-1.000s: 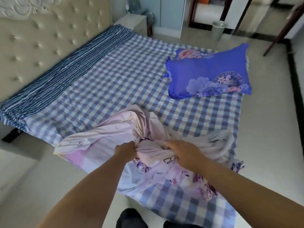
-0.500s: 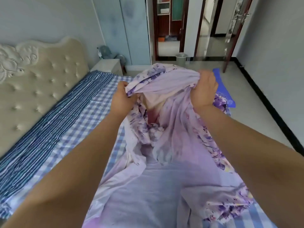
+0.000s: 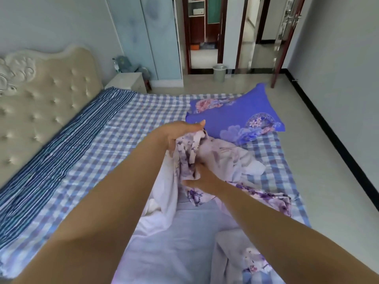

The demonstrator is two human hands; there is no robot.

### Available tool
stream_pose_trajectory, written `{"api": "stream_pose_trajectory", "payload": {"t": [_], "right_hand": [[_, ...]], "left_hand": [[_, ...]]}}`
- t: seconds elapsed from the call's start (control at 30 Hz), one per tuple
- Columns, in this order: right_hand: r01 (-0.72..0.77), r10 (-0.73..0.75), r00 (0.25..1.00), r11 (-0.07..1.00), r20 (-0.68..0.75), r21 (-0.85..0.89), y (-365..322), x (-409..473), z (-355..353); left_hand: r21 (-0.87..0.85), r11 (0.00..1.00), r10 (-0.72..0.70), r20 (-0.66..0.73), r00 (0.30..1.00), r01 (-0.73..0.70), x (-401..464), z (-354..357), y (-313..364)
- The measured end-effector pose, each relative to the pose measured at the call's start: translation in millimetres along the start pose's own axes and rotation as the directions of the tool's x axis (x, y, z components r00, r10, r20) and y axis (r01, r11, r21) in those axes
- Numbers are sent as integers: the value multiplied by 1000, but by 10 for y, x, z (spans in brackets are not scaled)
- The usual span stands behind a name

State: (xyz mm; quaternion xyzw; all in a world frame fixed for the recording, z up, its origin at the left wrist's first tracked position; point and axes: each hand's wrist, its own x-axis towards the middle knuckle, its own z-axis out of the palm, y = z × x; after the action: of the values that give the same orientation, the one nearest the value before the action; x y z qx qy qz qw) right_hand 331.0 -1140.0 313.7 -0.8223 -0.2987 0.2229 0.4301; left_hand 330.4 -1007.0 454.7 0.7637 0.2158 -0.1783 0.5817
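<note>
step: sorting bunched cover [image 3: 225, 156] on bed [image 3: 123, 130] | left hand [image 3: 180, 136]: gripping bunched edge | right hand [image 3: 203, 179]: pinching fold below | next: likely find corners, pull apart, spread flat

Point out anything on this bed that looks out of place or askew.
The blue floral pillow lies at the foot end, far from the cream tufted headboard. The pale lilac floral bed cover is a crumpled heap, bunched in the left hand and right hand.

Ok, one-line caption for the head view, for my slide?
On the checked bed, left hand and right hand grip a bunched floral sheet, blue pillow behind.
</note>
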Motion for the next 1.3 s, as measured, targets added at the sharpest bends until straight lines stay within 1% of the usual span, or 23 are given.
{"api": "stream_pose_trajectory", "payload": {"t": [0.07,0.17,0.23,0.3,0.4,0.43,0.5,0.57,0.63,0.67,0.7,0.73,0.77,0.8,0.83,0.9,0.97,1.0,1.07,1.13,1.17,1.23,1.3], "right_hand": [[18,-20,999,996,-29,-89,57,-132,-90],[26,-43,995,983,-87,-181,151,-243,-273],[-9,19,990,997,-141,72,147,-273,-395],[11,57,985,922,-164,388,107,-317,-475],[-42,37,999,811,21,584,127,-354,-532],[-88,26,992,857,127,508,163,-350,-540],[-119,75,958,982,275,149,237,-346,-563],[-91,156,929,975,337,-202,380,-320,-580],[-71,218,911,919,351,-388,443,-345,-564],[-92,207,930,931,305,-352,439,-349,-553],[-141,187,956,968,225,-207,386,-322,-557],[-180,178,980,984,90,7,324,-243,-565],[-175,193,979,961,-65,212,228,-146,-589],[-142,230,956,907,-184,396,133,-15,-610],[-104,280,929,826,-243,555,20,109,-643],[-19,359,901,594,-244,805,-217,313,-712],[23,373,910,394,-183,919,-452,424,-757],[37,367,914,347,-172,937,-557,462,-764],[77,321,930,315,-182,946,-721,524,-733],[61,275,947,358,-167,932,-782,588,-595],[-5,294,945,457,-146,890,-754,604,-493],[-169,311,947,700,-84,694,-658,543,-243],[-277,325,945,847,-30,454,-526,442,42]], "left_hand": [[39,998,46,-92,995,-43,88,40,181],[-9,991,122,-359,926,-134,177,91,360],[-147,975,101,-370,924,-165,228,122,398],[-263,937,120,-377,919,-230,259,132,413],[-383,858,135,-473,871,-341,331,168,445],[-418,816,161,-498,852,-399,303,201,485],[-470,712,225,-552,803,-522,274,198,562],[-479,611,279,-614,738,-630,266,111,632],[-474,543,332,-637,696,-693,253,-76,702],[-473,564,362,-594,718,-677,230,-175,708],[-418,646,399,-529,749,-639,222,-265,679],[-256,779,427,-454,782,-573,191,-313,621],[-66,878,419,-372,828,-474,170,-289,522],[114,906,419,-365,831,-407,186,-242,370],[134,917,399,-324,858,-376,188,-157,193],[-4,940,339,-128,932,-342,154,32,-255],[74,947,310,22,950,-311,96,214,-682],[119,940,322,-2,947,-320,124,215,-860],[129,940,336,-182,924,-316,239,117,-1030],[62,949,313,-321,894,-310,334,-108,-1013],[27,947,308,-349,885,-319,354,-229,-960],[-39,941,308,-311,899,-336,389,-471,-845],[-61,946,298,-231,926,-319,412,-665,-747]]}}
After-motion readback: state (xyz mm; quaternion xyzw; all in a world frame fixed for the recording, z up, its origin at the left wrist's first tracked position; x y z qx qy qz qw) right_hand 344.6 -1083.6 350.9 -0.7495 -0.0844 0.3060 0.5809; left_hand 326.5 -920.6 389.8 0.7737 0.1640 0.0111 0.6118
